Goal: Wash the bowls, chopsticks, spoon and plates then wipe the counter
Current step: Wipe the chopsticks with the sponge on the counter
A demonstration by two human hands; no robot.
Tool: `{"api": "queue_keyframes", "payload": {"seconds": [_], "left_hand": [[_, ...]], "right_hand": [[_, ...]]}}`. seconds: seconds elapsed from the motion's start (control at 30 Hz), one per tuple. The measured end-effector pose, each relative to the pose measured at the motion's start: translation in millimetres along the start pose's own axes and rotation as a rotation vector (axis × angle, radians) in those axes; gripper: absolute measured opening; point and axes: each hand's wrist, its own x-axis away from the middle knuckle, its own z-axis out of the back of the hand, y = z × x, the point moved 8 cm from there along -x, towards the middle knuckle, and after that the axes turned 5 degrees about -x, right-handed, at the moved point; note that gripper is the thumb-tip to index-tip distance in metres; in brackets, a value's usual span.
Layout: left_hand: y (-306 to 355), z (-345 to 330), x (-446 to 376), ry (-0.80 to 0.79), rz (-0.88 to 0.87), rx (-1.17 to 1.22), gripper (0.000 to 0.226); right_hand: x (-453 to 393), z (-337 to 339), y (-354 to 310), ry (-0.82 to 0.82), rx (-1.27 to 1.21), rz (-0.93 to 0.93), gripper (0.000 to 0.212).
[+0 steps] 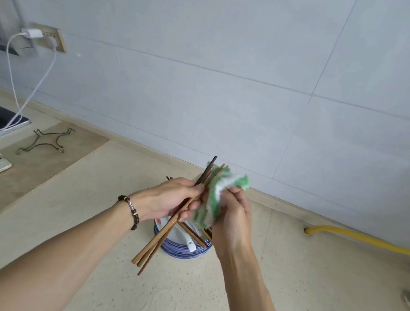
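Wooden brown chopsticks (163,230), bunched in the left hand (167,200), are scrubbed at centre frame by the right hand (232,218), its fingers clenching a green-and-white cloth (215,198); a loosened hold could drop sticks onto the stacked blue-rimmed plates (177,248) below.

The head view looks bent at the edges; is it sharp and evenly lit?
Head view: wide-angle distortion bows the wall tile lines; soft, even light, faint shadows on the counter; chopsticks and cloth reasonably sharp, bottom-left corner blurred.

Brown chopsticks (163,230) bundled, tilted, above stacked plates (179,251).
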Motion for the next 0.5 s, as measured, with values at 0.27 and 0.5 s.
{"api": "queue_keyframes", "payload": {"seconds": [0.27,0.5], "left_hand": [[-15,-6,15,-0.093,0.149,-0.059,0.018],[-16,5,26,-0.096,0.111,-0.189,0.031]], "right_hand": [[-8,-5,26,0.08,0.134,-0.09,0.023],[-29,-10,13,0.081,-0.008,-0.089,0.023]]}}
